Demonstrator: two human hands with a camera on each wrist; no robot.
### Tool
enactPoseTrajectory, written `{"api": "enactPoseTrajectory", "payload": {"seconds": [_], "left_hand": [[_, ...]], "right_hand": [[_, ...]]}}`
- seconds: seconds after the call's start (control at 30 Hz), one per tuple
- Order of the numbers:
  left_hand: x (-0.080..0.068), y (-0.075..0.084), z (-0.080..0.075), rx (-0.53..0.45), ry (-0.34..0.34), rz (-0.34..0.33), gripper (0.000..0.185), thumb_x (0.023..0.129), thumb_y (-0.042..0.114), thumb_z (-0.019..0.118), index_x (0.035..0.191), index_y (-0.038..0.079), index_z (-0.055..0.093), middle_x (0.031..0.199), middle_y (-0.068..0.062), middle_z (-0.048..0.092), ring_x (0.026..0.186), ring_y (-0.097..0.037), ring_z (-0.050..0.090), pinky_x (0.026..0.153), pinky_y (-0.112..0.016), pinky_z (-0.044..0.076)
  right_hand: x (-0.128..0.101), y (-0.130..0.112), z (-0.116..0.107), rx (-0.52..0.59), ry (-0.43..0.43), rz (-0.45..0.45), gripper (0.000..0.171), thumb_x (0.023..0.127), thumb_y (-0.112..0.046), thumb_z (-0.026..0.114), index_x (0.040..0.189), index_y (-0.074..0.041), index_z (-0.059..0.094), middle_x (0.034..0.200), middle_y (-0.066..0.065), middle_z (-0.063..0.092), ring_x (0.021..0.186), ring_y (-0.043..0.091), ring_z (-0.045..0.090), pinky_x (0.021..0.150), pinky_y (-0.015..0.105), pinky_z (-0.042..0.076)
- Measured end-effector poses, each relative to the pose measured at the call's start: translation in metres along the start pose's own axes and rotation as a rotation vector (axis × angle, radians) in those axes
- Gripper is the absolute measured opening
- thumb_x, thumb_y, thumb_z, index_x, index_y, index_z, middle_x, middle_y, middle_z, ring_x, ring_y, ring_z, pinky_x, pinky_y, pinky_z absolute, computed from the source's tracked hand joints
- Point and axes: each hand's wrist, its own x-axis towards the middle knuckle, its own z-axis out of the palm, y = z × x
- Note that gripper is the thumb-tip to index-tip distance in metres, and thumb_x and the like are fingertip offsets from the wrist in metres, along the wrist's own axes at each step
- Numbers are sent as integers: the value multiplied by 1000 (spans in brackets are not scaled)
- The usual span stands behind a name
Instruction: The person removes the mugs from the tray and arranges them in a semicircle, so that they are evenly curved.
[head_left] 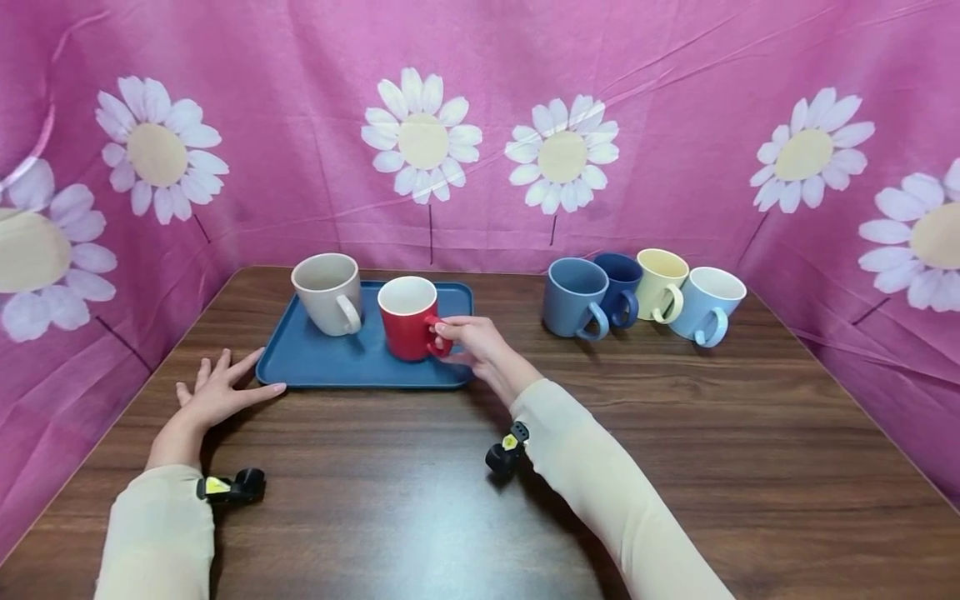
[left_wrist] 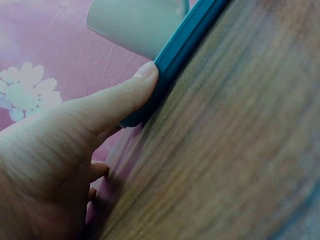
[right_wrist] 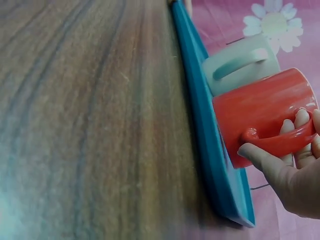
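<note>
1. Two sleeves [head_left: 157, 533] sit nearest the camera, each with one small black-and-yellow wrist camera [head_left: 232, 487].
2. One left hand [head_left: 217, 392] lies flat on the table [head_left: 420, 500], fingers straight and spread; its thumb [left_wrist: 120, 102] touches the near left edge of the tray [head_left: 330, 358].
3. One right hand [head_left: 474, 340] curls its fingers [right_wrist: 295, 125] through the handle of the red mug [head_left: 408, 317], thumb pressed against the handle.
4. One blue tray lies on the table's left half, carrying two mugs.
5. That red mug stands upright on the tray's right part, handle towards the right.
6. One beige mug [head_left: 327, 292] stands upright at the tray's far left corner, near the red one but apart from it.
7. Four more mugs stand in a tight row on the table's far right: grey-blue [head_left: 573, 297], dark blue [head_left: 621, 283], yellow [head_left: 660, 282], light blue [head_left: 705, 302].
8. Six mugs in all.
9. One pink cloth [head_left: 675, 83] with white daisies rings the table on three sides.
</note>
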Motion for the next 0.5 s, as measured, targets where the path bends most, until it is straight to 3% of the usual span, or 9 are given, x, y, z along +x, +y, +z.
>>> {"api": "enactPoseTrajectory", "payload": {"seconds": [0.3,0.5], "left_hand": [[-1,-1,1,3,1,6,90,75,54,55,139,11,10,133,-34,-14,114,-47,-25,74,-67,-21],[0,-3,2,4,2,6,90,75,54,55,139,11,9,133,-34,-14,114,-47,-26,74,-67,-20]], "right_hand": [[-29,-16,-9,114,-75,-42,9,83,0,54,87,2,62,62,9,55,70,22,56,85,51,35],[-49,-23,-22,126,-63,-68,14,83,0,53,96,5,58,64,8,56,64,17,53,86,50,34]]}}
